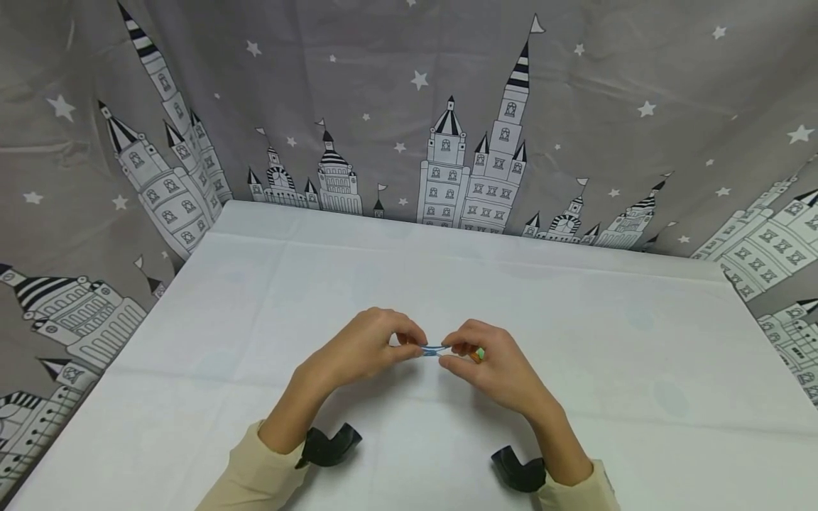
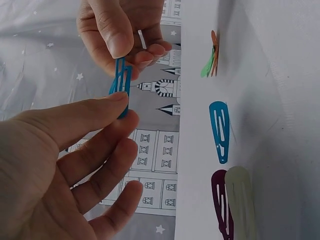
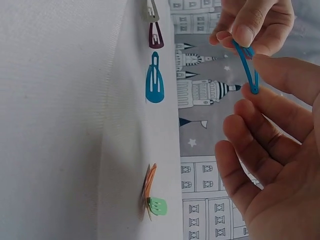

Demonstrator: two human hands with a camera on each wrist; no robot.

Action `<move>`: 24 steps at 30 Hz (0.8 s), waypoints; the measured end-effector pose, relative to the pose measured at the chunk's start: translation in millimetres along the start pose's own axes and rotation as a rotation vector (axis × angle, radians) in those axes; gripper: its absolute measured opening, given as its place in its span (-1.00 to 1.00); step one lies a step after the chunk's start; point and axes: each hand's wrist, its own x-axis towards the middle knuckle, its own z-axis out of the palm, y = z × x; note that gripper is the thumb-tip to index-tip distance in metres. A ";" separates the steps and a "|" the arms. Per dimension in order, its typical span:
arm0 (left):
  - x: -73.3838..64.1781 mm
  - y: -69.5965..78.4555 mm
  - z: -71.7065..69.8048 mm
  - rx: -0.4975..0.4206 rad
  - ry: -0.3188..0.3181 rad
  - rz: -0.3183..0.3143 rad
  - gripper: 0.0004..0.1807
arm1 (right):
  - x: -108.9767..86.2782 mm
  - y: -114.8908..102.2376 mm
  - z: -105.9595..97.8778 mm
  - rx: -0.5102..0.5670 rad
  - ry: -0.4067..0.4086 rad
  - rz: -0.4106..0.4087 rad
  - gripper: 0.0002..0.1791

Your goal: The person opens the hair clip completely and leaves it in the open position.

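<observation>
A blue snap hair clip (image 1: 433, 350) is held between both hands above the white table, its frame and tongue sprung apart. My left hand (image 1: 367, 348) pinches one end between thumb and index finger, its other fingers loosely bent in the left wrist view. At the opposite end, my right hand (image 1: 492, 365) has the clip between thumb and index finger; the right wrist view shows the clip's narrow tip (image 3: 255, 90) against the index finger. Fingertips cover parts of the clip in every view.
On the white cloth (image 1: 358, 270) lie another blue hair clip (image 2: 219, 131), a maroon one (image 2: 220, 200) beside a pale grey-green one (image 2: 241, 200), and an orange clip (image 3: 149, 182) touching a green one (image 3: 158, 206). A grey castle-print curtain (image 1: 371, 71) hangs behind.
</observation>
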 end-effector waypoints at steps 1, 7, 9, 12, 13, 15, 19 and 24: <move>0.2 -0.4 0.3 -0.001 -0.004 -0.007 -0.92 | 0.1 0.4 0.2 -0.005 -0.001 0.000 -0.91; 0.7 -1.2 0.2 -0.001 -0.024 -0.028 -0.93 | 1.0 1.7 0.7 -0.043 -0.017 -0.001 -0.89; 0.9 -1.8 0.6 0.008 -0.027 -0.027 -0.92 | 1.4 2.2 1.1 -0.055 -0.027 -0.003 -0.89; 1.2 -3.9 1.7 0.018 -0.032 -0.030 -0.92 | 2.1 3.4 2.4 -0.055 -0.045 -0.003 -0.89; 1.1 -4.3 2.1 0.020 -0.034 -0.035 -0.92 | 2.3 3.7 3.0 -0.051 -0.049 -0.002 -0.89; 0.8 -5.3 2.7 0.025 -0.038 -0.043 -0.92 | 2.5 4.6 4.6 -0.043 -0.055 0.004 -0.89; 0.1 -6.5 3.5 0.027 -0.052 -0.060 -0.92 | 2.3 6.6 7.8 -0.032 -0.051 0.009 -0.88; 0.5 -9.0 5.5 0.025 -0.062 -0.066 -0.92 | 1.5 9.4 10.9 -0.034 -0.032 -0.002 -0.89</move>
